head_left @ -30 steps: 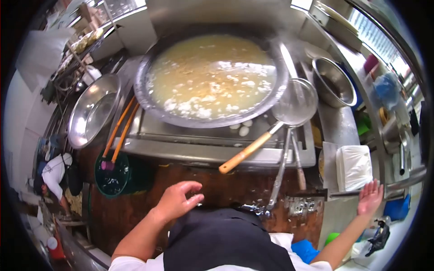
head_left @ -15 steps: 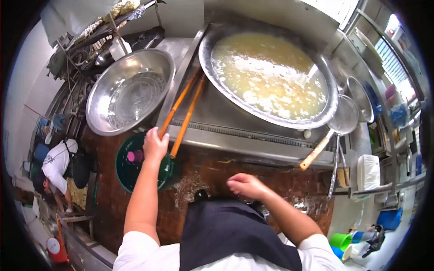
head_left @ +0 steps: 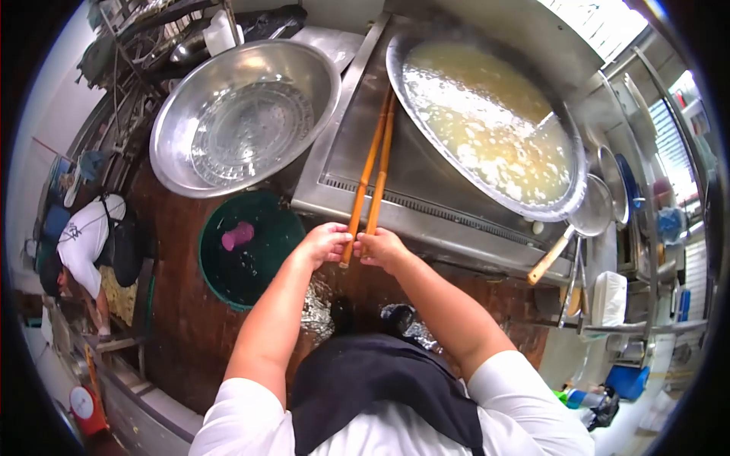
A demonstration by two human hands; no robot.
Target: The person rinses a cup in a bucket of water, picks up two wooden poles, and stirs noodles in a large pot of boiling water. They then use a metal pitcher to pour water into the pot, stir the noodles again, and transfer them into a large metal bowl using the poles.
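Note:
Two long wooden sticks (head_left: 369,163) lie side by side across the steel counter, their near ends sticking out past its front edge. My left hand (head_left: 327,245) is closed round the near end of the left stick. Beside it, my right hand (head_left: 382,249) grips the end of the right stick; some of its fingers are hidden. Just beyond the sticks' far ends is a wide metal pan (head_left: 398,80) of pale, cloudy, foaming liquid with white bits, steam rising from it.
A big steel basin (head_left: 251,133) stands left of the counter (head_left: 334,167). Below it is a green tub (head_left: 220,266) with a pink cup (head_left: 238,235). A strainer (head_left: 590,209) hangs over the counter's right side. A person (head_left: 93,232) bends down at far left. The brick floor looks wet.
My right hand has come up from near my apron to the right stick. The sticks' near ends have swung together. The view has shifted, with the basin and tub appearing larger.

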